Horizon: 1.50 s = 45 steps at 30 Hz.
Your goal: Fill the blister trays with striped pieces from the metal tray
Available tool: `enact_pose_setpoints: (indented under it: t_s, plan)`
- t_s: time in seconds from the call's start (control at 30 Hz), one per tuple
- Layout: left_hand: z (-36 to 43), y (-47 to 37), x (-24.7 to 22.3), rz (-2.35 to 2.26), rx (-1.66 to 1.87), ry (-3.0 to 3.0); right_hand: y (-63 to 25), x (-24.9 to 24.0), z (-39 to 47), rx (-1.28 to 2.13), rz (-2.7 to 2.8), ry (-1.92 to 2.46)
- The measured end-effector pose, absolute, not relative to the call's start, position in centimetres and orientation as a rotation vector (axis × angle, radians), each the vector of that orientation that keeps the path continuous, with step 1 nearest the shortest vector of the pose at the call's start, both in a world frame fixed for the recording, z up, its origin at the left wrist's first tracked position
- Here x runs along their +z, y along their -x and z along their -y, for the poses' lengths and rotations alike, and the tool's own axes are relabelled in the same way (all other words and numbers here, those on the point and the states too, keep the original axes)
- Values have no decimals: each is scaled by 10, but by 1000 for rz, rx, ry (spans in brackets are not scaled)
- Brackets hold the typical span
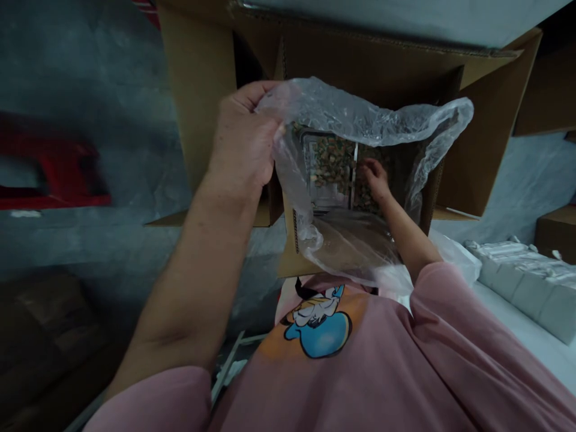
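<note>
A clear plastic bag [355, 117] lines an open cardboard box [360, 66], its mouth spread wide. My left hand [252, 132] is closed on the bag's rim at the left corner. Down inside the bag, my right hand [374, 178] reaches over clear plastic trays [330, 195] of small brown and green pieces [333, 157]. Its fingers are curled near the divide between two trays. Whether they grip anything is too dark and small to make out.
Box flaps stick out at the left [198, 102] and right [486, 126]. A red object [67, 171] stands on the grey floor at the left. Wrapped white packs [531, 288] lie at the right, near another cardboard box [558, 231]. A pale surface [405, 21] borders the box's far side.
</note>
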State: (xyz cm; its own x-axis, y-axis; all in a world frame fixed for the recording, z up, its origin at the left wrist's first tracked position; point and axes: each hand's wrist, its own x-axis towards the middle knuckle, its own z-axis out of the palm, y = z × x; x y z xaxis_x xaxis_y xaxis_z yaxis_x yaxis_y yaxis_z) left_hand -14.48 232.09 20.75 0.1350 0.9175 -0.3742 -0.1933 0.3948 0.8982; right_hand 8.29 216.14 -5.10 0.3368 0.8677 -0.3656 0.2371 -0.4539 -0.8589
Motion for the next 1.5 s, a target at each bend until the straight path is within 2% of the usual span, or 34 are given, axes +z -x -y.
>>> enact_pose_setpoints:
  t_s: [0.17, 0.3, 0.57, 0.73, 0.93, 1.13, 1.37, 1.5]
  plan:
    - [-2320, 144, 208, -1141, 958, -789, -91, -67, -2127, 1014, 1522, 2266]
    - [-2319, 146, 209, -1173, 965, -786, -74, -59, -2073, 1076, 1991, 2232]
    - [-2319, 147, 210, -1141, 942, -776, -70, -60, -2089, 976, 2111, 2325]
    - [-2319, 149, 211, -1176, 932, -798, -79, -51, -2077, 1158, 2354, 2170]
    - [-2319, 149, 211, -1184, 940, -782, -100, -43, -2083, 868, 1844, 2548]
    - [-2316, 144, 212, -1137, 929, -752, -61, -39, -2077, 1180, 2081, 2359]
    - [-2318, 146, 210, -1133, 950, -762, -57, -47, -2079, 1163, 2177, 2296]
    - [-2320, 148, 206, -1146, 961, -769, -62, -54, -2079, 1172, 1921, 2444]
